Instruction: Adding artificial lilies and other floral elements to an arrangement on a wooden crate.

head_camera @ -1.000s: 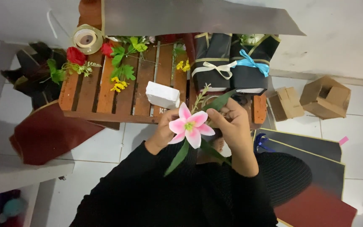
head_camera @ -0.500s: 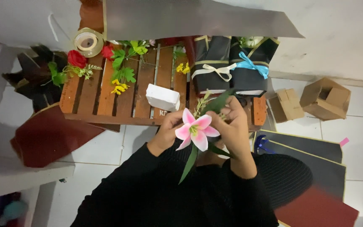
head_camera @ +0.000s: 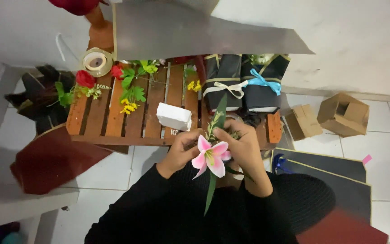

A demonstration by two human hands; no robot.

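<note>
Lily [head_camera: 211,157], pink with a pale centre, sits between both hands just in front of the near edge of the slatted wooden surface [head_camera: 113,122], above the person's black sleeves. Largest in view, a grey sheet of paper [head_camera: 195,31] lies over the far side of that surface; next come two black wrapped bundles [head_camera: 244,83], one tied with cream ribbon, one with blue, and cardboard boxes [head_camera: 341,113] on the tiled floor to the right. A white block [head_camera: 174,116] rests on the slats just beyond the hands, with red roses [head_camera: 85,78], green sprigs and a tape roll [head_camera: 96,61] farther left. The left hand [head_camera: 181,151] curls its fingers around the stem under the bloom; the right hand [head_camera: 242,151] pinches the stems and a long green leaf [head_camera: 220,113] beside the flower. Compared with half a second ago, the long leaf now points up over the surface rather than mostly downward, and the bloom sits slightly more upright.
</note>
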